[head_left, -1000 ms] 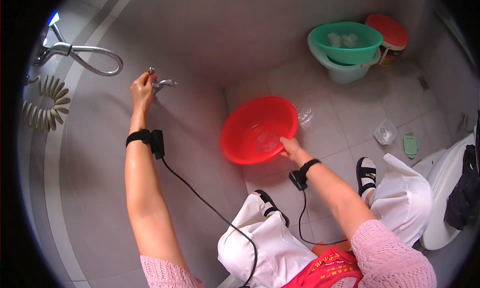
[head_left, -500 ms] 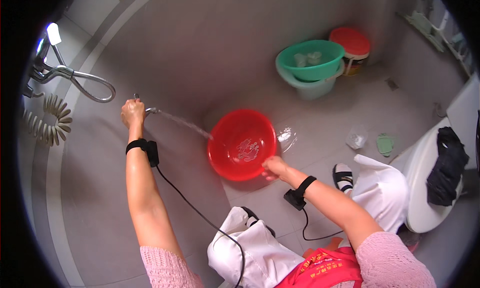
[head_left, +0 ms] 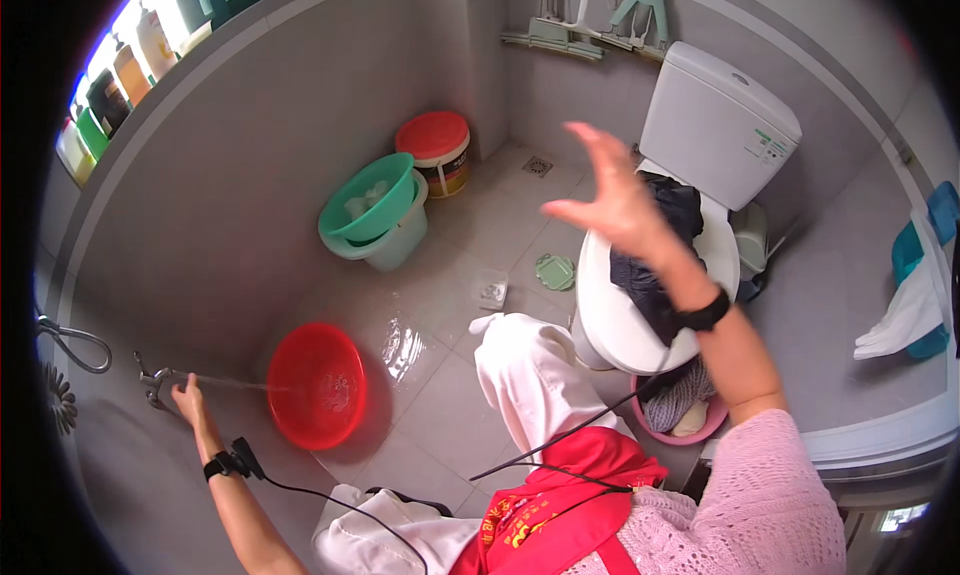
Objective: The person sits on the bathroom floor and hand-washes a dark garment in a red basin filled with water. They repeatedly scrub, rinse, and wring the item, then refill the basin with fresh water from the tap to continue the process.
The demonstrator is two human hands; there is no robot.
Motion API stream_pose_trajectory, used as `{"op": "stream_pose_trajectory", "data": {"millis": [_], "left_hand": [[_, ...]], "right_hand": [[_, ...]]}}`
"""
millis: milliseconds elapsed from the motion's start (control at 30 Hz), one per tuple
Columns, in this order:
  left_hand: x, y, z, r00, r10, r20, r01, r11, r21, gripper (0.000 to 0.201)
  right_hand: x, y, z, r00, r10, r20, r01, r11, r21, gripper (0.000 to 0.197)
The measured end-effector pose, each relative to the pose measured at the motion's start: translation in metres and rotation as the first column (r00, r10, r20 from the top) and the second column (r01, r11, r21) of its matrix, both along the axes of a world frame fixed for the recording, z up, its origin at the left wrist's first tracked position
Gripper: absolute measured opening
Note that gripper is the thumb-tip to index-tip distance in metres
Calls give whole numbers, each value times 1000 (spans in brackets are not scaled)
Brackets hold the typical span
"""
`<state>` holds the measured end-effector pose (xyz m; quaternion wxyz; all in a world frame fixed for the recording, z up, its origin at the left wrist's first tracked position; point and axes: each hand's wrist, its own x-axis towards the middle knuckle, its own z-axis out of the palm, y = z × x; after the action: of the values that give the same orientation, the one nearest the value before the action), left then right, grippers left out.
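Observation:
Water streams from a wall tap into a red basin on the floor, with some water in its bottom. Close by the spout is my left hand, its fingers loosely raised near the stream and gripping nothing that I can see. Raised on the right, my right hand is spread, thumb apart from the fingers, and empty. It is over the closed white toilet, nearest to a bundled dark garment lying on the lid.
A green basin sits in a pale bucket, beside a red-lidded tub. A clear container and green mat lie on the floor. A pink basin holds a grey knit item. Cables run from my wrists.
The view has swung right, bringing in the whole toilet. My right hand has left the red basin's rim and risen, spread, toward the garment. My left hand has shifted from the tap's handle toward its spout.

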<state>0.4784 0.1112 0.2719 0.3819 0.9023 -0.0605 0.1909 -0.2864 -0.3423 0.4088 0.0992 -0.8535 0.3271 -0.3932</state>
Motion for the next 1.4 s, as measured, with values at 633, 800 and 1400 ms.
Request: {"op": "stream_pose_trajectory", "data": {"millis": [633,800,1400], "left_hand": [[-352,-130,28,422,-843,-334,24,378,-925,48],[-314,-74,28,752,-568,-334,-239,237,-942,22],[-323,-63,86,959,-173,-225,-243,-90,-966,23]], "right_hand": [[-162,-143,-127,629,-458,629,-592,243,769,41],[56,-42,-40,620,220,753,-777,42,628,52],[441,197,-333,915,225,-336,311,137,940,81]]}}
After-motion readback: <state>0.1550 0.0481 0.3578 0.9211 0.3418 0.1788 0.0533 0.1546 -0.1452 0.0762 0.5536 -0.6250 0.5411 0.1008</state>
